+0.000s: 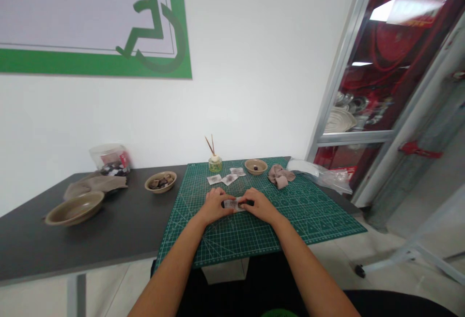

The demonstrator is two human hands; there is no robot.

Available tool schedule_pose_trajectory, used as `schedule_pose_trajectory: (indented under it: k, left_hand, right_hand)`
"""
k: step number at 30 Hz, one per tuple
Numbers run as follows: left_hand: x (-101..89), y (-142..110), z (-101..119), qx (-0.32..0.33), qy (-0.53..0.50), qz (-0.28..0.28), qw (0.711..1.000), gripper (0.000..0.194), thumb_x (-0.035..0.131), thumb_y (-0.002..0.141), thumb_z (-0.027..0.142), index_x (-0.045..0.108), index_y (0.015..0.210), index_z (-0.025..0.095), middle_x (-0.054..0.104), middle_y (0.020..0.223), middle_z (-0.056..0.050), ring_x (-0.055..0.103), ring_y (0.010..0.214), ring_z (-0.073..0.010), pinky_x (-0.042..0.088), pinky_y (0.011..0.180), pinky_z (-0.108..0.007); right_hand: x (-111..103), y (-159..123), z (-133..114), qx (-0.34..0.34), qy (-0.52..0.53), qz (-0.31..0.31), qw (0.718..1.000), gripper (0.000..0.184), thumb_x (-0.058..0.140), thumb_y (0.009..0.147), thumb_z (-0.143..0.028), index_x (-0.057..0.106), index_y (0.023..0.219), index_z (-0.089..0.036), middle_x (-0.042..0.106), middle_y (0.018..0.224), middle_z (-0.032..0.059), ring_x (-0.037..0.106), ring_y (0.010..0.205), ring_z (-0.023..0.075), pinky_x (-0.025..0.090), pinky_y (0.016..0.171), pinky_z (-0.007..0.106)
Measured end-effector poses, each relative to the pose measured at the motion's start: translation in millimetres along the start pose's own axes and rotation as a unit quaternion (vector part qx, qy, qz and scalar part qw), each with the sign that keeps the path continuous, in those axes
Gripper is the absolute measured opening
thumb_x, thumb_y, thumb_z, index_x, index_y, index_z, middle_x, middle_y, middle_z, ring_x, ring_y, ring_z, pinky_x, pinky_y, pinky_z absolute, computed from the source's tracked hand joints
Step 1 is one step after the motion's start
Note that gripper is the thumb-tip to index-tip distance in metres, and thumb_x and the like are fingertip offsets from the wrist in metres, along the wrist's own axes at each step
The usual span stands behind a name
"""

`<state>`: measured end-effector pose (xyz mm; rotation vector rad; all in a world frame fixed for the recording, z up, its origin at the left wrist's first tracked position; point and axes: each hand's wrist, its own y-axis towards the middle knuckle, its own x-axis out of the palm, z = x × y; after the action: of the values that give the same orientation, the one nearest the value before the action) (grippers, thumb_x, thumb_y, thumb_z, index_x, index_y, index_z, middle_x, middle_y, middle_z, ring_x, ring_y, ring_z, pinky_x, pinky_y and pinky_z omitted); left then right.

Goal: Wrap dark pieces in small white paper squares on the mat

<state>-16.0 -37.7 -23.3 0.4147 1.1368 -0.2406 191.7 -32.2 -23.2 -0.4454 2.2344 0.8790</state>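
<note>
Both of my hands are over the green cutting mat [250,234], closed on a small whitish, see-through packet [232,203] with dark marks. My left hand [217,205] pinches its left end, and my right hand [257,204] grips its right end. Dark spots show by the fingertips on each side; what they are is too small to tell. Beyond my hands lie three flat white packets with dark centres, among them a left packet [214,179], a middle packet [229,179] and a back packet [238,172]. A tan bowl [250,171] behind them holds one dark round piece.
A reed diffuser bottle [215,164] stands at the mat's back. Right of it lie a crumpled brown cloth [281,176] and a plastic bag [317,174]. Leftward are a bowl [160,190] of brown chunks, a larger bowl [72,213], another cloth [96,187] and a clear jar [109,155].
</note>
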Motion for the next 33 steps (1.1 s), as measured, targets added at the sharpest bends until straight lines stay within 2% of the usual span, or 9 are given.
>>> schedule_pose_trajectory:
  k: [8,13,18,23,28,33]
  left_hand:
    - [-0.2,-0.3,0.4,0.001,0.002,0.003,1.0,0.04,0.065,0.071,0.05,0.065,0.108,0.035,0.05,0.1,-0.003,0.044,0.098,-0.0221,0.031,0.083,-0.034]
    - [-1.0,-0.6,1.4,0.003,0.007,0.004,1.0,0.041,0.063,0.071,0.055,0.064,0.108,0.036,0.05,0.1,-0.002,0.044,0.098,-0.0221,0.031,0.082,-0.034]
    - [-0.8,-0.4,0.9,-0.002,0.008,-0.004,1.0,0.04,0.065,0.071,0.051,0.064,0.109,0.035,0.05,0.1,-0.002,0.043,0.099,-0.0217,0.031,0.084,-0.034]
    - [0.7,0.0,-0.2,0.001,0.005,0.004,1.0,0.039,0.064,0.072,0.051,0.064,0.108,0.035,0.05,0.099,-0.002,0.044,0.098,-0.0214,0.031,0.081,-0.033]
    - [1.0,0.0,-0.6,0.002,0.004,0.003,1.0,0.04,0.064,0.072,0.051,0.064,0.108,0.035,0.05,0.1,-0.002,0.044,0.098,-0.0215,0.031,0.081,-0.034]
    - [-1.2,-0.6,1.3,0.003,0.003,0.006,1.0,0.039,0.064,0.072,0.053,0.065,0.107,0.036,0.05,0.099,-0.002,0.044,0.097,-0.0215,0.032,0.081,-0.034]
  right_hand:
    - [2.6,-0.8,2.2,-0.003,-0.021,0.024,0.999,0.014,0.064,0.073,-0.008,0.068,0.081,-0.019,0.06,0.073,0.0017,0.052,0.079,0.0176,0.039,0.076,0.032]
    - [4.9,0.7,-1.5,-0.024,-0.014,0.005,1.0,0.016,0.064,0.073,-0.008,0.069,0.084,-0.019,0.06,0.074,0.0018,0.051,0.08,0.0174,0.04,0.075,0.03]
    - [3.0,-0.1,-1.7,-0.001,-0.017,0.022,1.0,0.014,0.065,0.072,-0.008,0.068,0.08,-0.018,0.06,0.072,0.0014,0.051,0.078,0.017,0.039,0.076,0.031]
    - [1.6,-0.1,-3.4,-0.001,0.004,0.005,1.0,0.016,0.064,0.074,-0.009,0.068,0.084,-0.02,0.062,0.077,0.0018,0.052,0.081,0.0173,0.039,0.076,0.031]
    - [1.6,-0.4,-2.5,0.015,-0.014,0.02,1.0,0.013,0.064,0.073,-0.008,0.068,0.08,-0.019,0.06,0.072,0.0007,0.051,0.077,0.0163,0.038,0.079,0.033]
    - [2.9,0.5,-1.6,-0.007,0.008,-0.008,1.0,0.016,0.064,0.075,-0.01,0.068,0.086,-0.02,0.062,0.078,0.0016,0.052,0.082,0.0169,0.039,0.077,0.031]
